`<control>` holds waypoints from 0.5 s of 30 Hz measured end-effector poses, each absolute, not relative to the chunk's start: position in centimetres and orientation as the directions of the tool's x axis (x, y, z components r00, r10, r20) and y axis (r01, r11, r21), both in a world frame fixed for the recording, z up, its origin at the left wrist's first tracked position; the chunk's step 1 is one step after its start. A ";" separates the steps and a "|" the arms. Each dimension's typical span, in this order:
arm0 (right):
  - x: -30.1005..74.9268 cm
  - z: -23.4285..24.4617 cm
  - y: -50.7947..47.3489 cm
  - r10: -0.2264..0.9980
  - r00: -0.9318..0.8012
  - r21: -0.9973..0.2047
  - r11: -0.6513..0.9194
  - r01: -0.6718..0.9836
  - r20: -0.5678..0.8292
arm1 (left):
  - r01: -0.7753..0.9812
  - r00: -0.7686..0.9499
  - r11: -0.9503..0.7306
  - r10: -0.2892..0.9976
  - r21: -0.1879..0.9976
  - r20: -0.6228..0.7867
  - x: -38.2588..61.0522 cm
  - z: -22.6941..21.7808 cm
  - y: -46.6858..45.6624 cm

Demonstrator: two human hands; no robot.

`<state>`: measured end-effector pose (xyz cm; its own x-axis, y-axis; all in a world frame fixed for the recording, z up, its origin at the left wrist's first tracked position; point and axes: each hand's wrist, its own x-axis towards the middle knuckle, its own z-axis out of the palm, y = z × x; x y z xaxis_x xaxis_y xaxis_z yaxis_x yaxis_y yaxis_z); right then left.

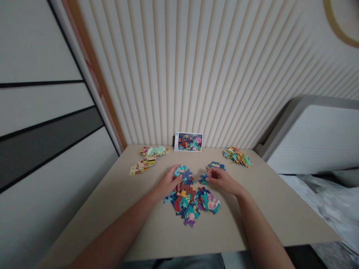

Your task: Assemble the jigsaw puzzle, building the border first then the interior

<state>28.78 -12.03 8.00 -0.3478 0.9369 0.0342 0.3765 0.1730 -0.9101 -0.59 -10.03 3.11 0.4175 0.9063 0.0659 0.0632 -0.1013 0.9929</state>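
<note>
My left hand is closed on several jigsaw puzzle pieces, blue and teal, just above the far side of a loose pile. In my right hand, thumb and fingers pinch a dark blue puzzle piece. The colourful pile of puzzle pieces lies on the table in front of me, heaped and overlapping. Beyond my right hand is a small group of blue puzzle pieces, partly hidden by the fingers.
A picture card with a colourful scene stands against the ribbed wall. More puzzle pieces lie at the table's back left and a mixed heap of pieces at its back right. The table's front edge is near my lap.
</note>
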 end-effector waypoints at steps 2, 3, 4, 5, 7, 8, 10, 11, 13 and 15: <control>28.2 8.6 -12.0 0.960 -0.263 -0.956 0.160 0.246 0.093 | 0.059 0.420 -0.106 0.905 0.993 0.072 -0.6 3.0 -9.9; 27.8 8.8 -11.9 0.967 -0.235 -0.970 0.147 0.193 0.100 | 0.056 0.422 -0.108 0.903 0.993 0.074 -0.6 2.9 -9.9; 27.5 8.9 -11.9 0.971 -0.219 -0.980 0.131 0.151 0.096 | 0.054 0.424 -0.110 0.903 0.993 0.077 -0.6 2.9 -9.9; 27.2 9.0 -12.0 0.973 -0.213 -0.986 0.114 0.119 0.087 | 0.051 0.425 -0.109 0.902 0.993 0.077 -0.6 2.9 -9.8; 26.8 8.9 -12.0 0.973 -0.221 -0.994 0.084 0.075 0.066 | 0.048 0.421 -0.103 0.904 0.994 0.073 -0.5 2.8 -9.8; 26.6 8.8 -12.0 0.972 -0.229 -0.995 0.076 0.064 0.059 | 0.048 0.417 -0.100 0.906 0.994 0.071 -0.5 2.8 -9.8; 26.4 8.4 -12.0 0.969 -0.243 -0.996 0.070 0.059 0.054 | 0.048 0.409 -0.096 0.910 0.994 0.068 -0.5 2.8 -9.8; 26.3 8.3 -11.9 0.968 -0.245 -0.996 0.067 0.062 0.050 | 0.048 0.407 -0.094 0.911 0.994 0.066 -0.5 2.9 -9.8; 26.1 8.1 -11.9 0.970 -0.239 -0.996 0.055 0.066 0.038 | 0.046 0.410 -0.092 0.910 0.995 0.065 -0.5 2.9 -9.9; 26.0 8.1 -11.8 0.975 -0.219 -0.997 0.041 0.069 0.025 | 0.049 0.411 -0.092 0.909 0.995 0.064 -0.6 2.9 -9.9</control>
<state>26.03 -11.79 8.08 -0.2186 0.9755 0.0254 0.0687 0.0413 -0.9968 -0.58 -9.88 2.89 0.4109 0.9094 0.0636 0.0487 -0.0916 0.9946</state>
